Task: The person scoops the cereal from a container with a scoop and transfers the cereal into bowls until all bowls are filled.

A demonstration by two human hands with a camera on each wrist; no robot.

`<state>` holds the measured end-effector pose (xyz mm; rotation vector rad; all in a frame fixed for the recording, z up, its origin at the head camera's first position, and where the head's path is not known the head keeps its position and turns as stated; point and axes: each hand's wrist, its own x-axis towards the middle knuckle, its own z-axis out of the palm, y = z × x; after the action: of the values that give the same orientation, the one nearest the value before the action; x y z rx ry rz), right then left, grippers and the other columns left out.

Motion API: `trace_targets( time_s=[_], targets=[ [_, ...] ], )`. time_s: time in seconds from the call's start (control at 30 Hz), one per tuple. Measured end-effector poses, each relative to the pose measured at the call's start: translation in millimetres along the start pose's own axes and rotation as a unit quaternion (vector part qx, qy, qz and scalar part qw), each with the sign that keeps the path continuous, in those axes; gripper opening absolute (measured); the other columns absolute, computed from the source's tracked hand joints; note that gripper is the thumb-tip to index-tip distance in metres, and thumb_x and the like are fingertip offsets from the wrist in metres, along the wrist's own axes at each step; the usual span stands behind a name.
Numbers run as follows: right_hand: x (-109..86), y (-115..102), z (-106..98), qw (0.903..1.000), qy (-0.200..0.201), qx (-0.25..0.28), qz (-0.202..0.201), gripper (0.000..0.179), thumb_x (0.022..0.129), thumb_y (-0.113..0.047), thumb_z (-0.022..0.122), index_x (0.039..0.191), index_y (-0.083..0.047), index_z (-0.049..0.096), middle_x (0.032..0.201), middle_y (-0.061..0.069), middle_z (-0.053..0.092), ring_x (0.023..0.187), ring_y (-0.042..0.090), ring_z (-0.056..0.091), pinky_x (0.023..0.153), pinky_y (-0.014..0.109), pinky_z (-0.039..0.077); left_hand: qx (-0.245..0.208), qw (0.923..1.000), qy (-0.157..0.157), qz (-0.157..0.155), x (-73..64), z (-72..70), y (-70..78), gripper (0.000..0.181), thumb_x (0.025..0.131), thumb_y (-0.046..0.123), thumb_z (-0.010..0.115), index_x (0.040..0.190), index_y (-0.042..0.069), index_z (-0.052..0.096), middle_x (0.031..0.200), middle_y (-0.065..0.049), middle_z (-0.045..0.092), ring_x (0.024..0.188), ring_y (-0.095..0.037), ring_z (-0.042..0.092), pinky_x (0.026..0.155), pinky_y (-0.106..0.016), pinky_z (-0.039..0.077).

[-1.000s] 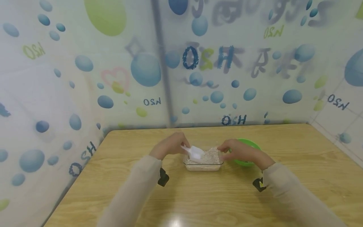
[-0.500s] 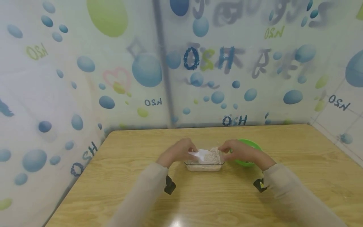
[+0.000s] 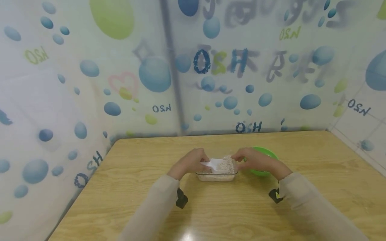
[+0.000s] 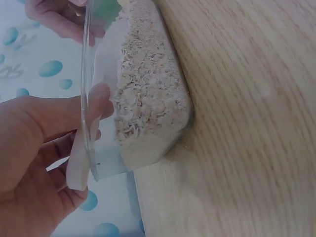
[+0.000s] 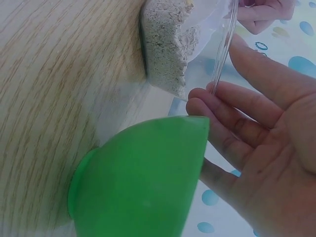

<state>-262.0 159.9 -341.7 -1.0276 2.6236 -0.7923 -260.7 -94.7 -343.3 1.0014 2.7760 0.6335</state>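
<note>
A clear glass container (image 3: 215, 178) of rolled oats (image 3: 227, 166) stands on the table in the head view. My left hand (image 3: 193, 161) pinches the handle of a white scoop (image 3: 215, 163), whose blade lies in the oats at the container's left part. In the left wrist view, the thumb and fingers close round the scoop's handle (image 4: 78, 168) at the glass rim. My right hand (image 3: 254, 159) holds the container's right end, thumb and fingers at the rim, as the right wrist view shows. Right beside those fingers is a green bowl (image 5: 143, 177); its contents are mostly hidden.
The wooden table (image 3: 229, 211) reaches back to a wall covering (image 3: 211, 100) with blue and green drop prints. The green bowl stands just right of the container, partly behind the right hand.
My left hand has moved right and slightly down, taking the scoop from above the container's left side into the oats. The right hand and the container stay in place.
</note>
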Motion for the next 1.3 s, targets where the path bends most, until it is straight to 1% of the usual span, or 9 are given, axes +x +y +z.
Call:
trace_targets(
  time_s=[0.1,0.17,0.37,0.5,0.73,0.87,1.07,1.2,1.3],
  targets=[
    [-0.4,0,0,1.0,0.001,0.003,0.001,0.04,0.084,-0.014,0.066,0.116,0.009,0.058,0.11,0.019,0.059,0.097,0.03,0.057,0.081,0.043,0.047,-0.003,0.9999,0.013,-0.004,-1.4,2.1,-2.9,0.028,0.078,0.013,0.073,0.1,-0.003,0.069,0.075,0.0,0.047,0.067,-0.012,0.035,0.06,-0.024,0.032],
    [-0.6,0,0,1.0,0.001,0.004,0.003,0.04,0.085,-0.014,0.066,0.116,0.009,0.057,0.111,0.019,0.058,0.097,0.029,0.057,0.082,0.042,0.047,-0.013,0.9997,0.018,-0.005,-2.0,3.2,-4.3,0.032,0.077,0.014,0.074,0.104,-0.003,0.067,0.078,-0.003,0.05,0.067,-0.013,0.035,0.06,-0.024,0.032],
    [-0.6,0,0,1.0,0.003,0.006,0.005,0.04,0.084,-0.014,0.066,0.116,0.009,0.057,0.111,0.019,0.059,0.098,0.03,0.057,0.082,0.042,0.047,-0.034,0.999,0.03,0.001,-3.3,3.7,-6.9,0.032,0.077,0.014,0.074,0.102,-0.003,0.068,0.074,-0.003,0.049,0.065,-0.013,0.034,0.058,-0.025,0.03],
    [-0.4,-1,-1,0.9999,0.001,0.007,0.008,0.042,0.084,-0.015,0.067,0.117,0.009,0.057,0.112,0.019,0.059,0.098,0.03,0.057,0.082,0.042,0.047,-0.025,0.999,0.036,-0.002,-4.1,2.1,-8.0,0.031,0.076,0.016,0.075,0.101,-0.002,0.069,0.074,-0.002,0.049,0.065,-0.013,0.035,0.058,-0.024,0.031],
    [-0.6,-2,-1,0.9999,-0.005,0.003,0.013,0.043,0.085,-0.016,0.066,0.119,0.008,0.056,0.115,0.019,0.058,0.101,0.031,0.057,0.082,0.04,0.048,-0.006,0.999,0.044,-0.007,-8.7,-0.8,-9.8,0.028,0.078,0.016,0.074,0.099,-0.002,0.069,0.077,-0.001,0.051,0.068,-0.012,0.044,0.064,-0.027,0.041],
    [-0.9,-3,-1,0.9999,-0.005,0.003,0.015,0.043,0.084,-0.017,0.066,0.118,0.008,0.056,0.114,0.019,0.058,0.101,0.03,0.057,0.083,0.042,0.047,0.004,0.9988,0.049,-0.007,-10.5,-1.6,-10.4,0.028,0.077,0.018,0.074,0.099,0.0,0.07,0.077,0.0,0.052,0.068,-0.012,0.045,0.064,-0.027,0.042],
    [-1.6,-5,-1,0.9998,-0.007,0.008,0.017,0.043,0.085,-0.017,0.066,0.119,0.007,0.056,0.115,0.019,0.058,0.101,0.03,0.057,0.083,0.041,0.047,0.011,0.9978,0.062,-0.019,-13.2,-4.3,-10.3,0.027,0.077,0.021,0.074,0.098,0.003,0.071,0.075,0.002,0.052,0.067,-0.011,0.045,0.063,-0.026,0.041],
    [-2.4,-5,-2,0.9998,-0.004,0.014,0.011,0.043,0.085,-0.017,0.066,0.118,0.009,0.056,0.114,0.02,0.058,0.1,0.031,0.057,0.082,0.041,0.047,0.025,0.9968,0.075,-0.005,-14.0,-5.8,-11.0,0.025,0.076,0.019,0.075,0.096,0.003,0.072,0.074,0.001,0.053,0.065,-0.012,0.044,0.061,-0.026,0.04],
    [-2.3,-4,-1,0.9999,0.0,0.014,0.007,0.043,0.085,-0.017,0.066,0.118,0.008,0.056,0.111,0.019,0.059,0.098,0.03,0.057,0.081,0.04,0.047,0.032,0.9962,0.081,-0.004,-14.1,-6.8,-11.3,0.023,0.076,0.016,0.075,0.095,0.004,0.072,0.074,0.001,0.053,0.066,-0.012,0.046,0.062,-0.026,0.041]
  ],
)
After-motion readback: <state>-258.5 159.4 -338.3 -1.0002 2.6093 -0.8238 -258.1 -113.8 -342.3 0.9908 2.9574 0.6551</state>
